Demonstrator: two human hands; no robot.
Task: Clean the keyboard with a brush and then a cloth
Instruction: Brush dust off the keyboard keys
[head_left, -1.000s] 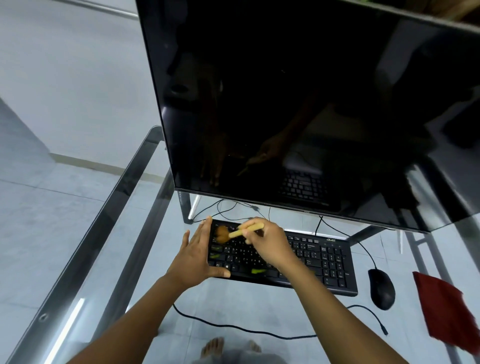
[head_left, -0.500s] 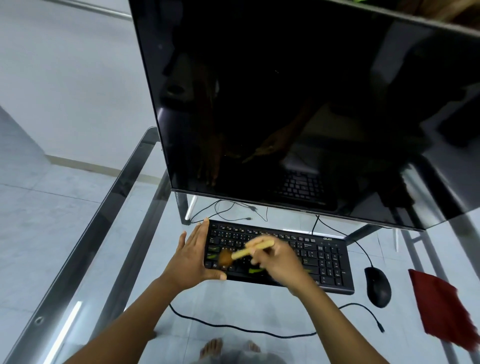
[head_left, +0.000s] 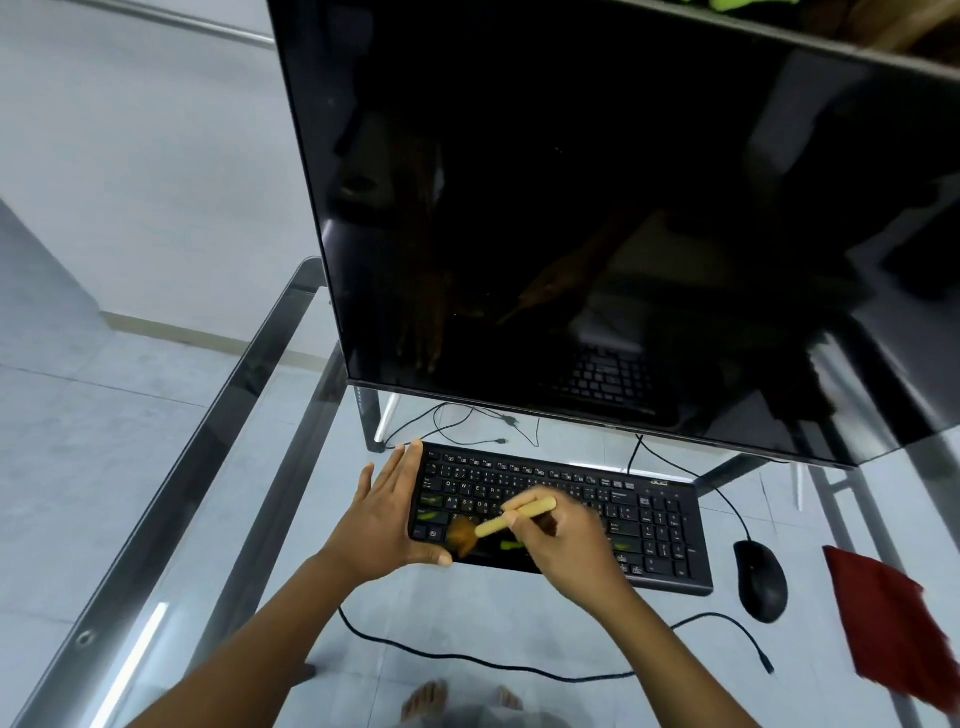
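Observation:
A black keyboard (head_left: 644, 514) lies on a glass table (head_left: 218, 519) in front of a large dark monitor. My right hand (head_left: 566, 545) grips a small brush (head_left: 511, 517) by its pale wooden handle. The brown bristles, blurred, rest on the bottom-left rows of keys. My left hand (head_left: 384, 519) clasps the keyboard's left end, fingers along the side and thumb under the front edge. A red cloth (head_left: 893, 623) lies at the table's right, apart from both hands.
The monitor (head_left: 597, 208) overhangs the back of the keyboard. A black mouse (head_left: 761, 579) sits right of the keyboard, and its cable (head_left: 467, 660) loops along the table's front. Thin cables lie behind the keyboard. Bare feet show through the glass.
The brush head has swept from the top-left keys down toward the keyboard's front-left rows. My left hand has stayed on the keyboard's left end.

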